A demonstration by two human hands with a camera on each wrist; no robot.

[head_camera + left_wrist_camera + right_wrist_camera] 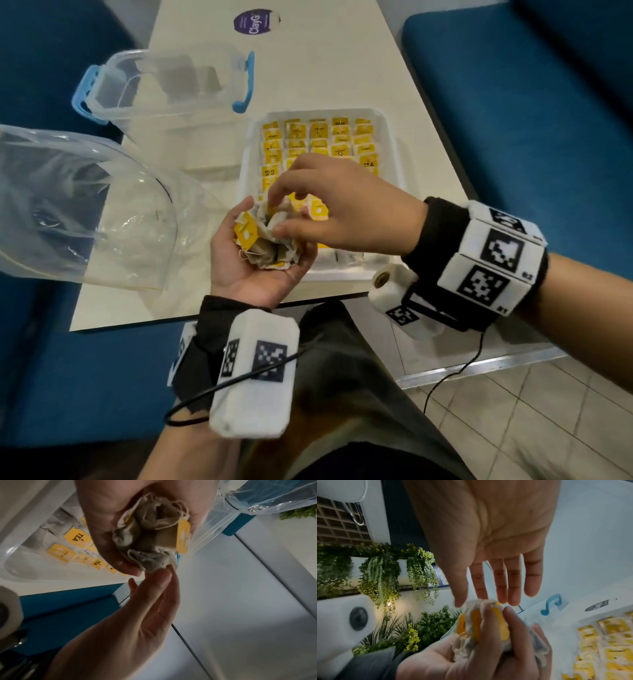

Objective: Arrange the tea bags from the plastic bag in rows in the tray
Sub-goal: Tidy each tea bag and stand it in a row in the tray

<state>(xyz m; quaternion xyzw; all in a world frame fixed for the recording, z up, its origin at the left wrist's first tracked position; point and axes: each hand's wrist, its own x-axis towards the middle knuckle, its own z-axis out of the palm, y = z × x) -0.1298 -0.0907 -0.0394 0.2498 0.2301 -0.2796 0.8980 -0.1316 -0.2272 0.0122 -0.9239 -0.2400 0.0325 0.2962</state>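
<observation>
Fingers of left hand cupping crumpled tea bags w/ yellow tags, right hand fingers loose.

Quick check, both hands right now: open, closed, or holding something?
Left hand: palm up, fingers curled round a bunch of tea bags.
Right hand: fingers reaching into that bunch; a pinch cannot be told.

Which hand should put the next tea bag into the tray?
Probably the right hand: its fingers reach into the bunch of tea bags that the left hand cups, and it hovers directly over the tray.
</observation>
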